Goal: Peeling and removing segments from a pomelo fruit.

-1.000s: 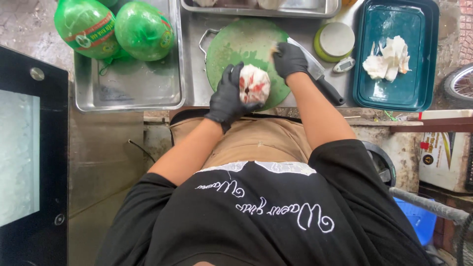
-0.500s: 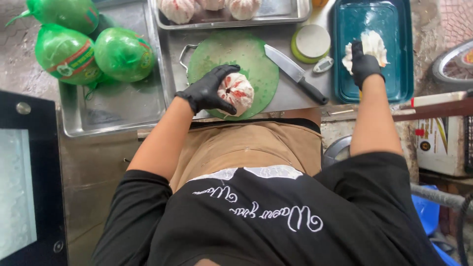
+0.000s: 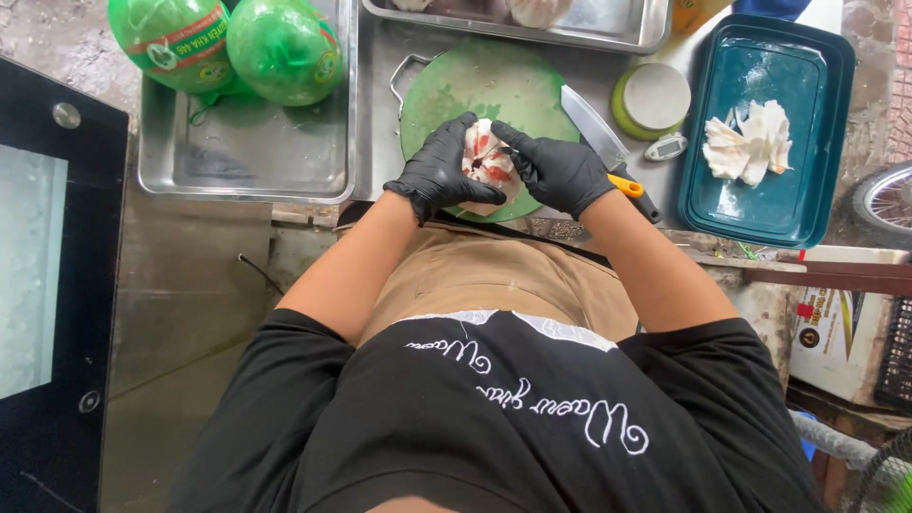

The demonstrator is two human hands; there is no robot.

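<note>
You are working over the round green cutting board (image 3: 494, 85), where the peeled pomelo (image 3: 488, 163) is sitting at its near edge. Your left hand (image 3: 435, 173) is cupping its left side; your right hand (image 3: 559, 171) is gripping the right side while holding an orange-handled tool (image 3: 624, 185).

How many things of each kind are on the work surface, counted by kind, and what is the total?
Green wrapped fruits: 2
Peeled fruit in both hands: 1
Green cutting board: 1
Knife: 1
Metal trays: 2
Teal tray: 1
Total: 8
</note>
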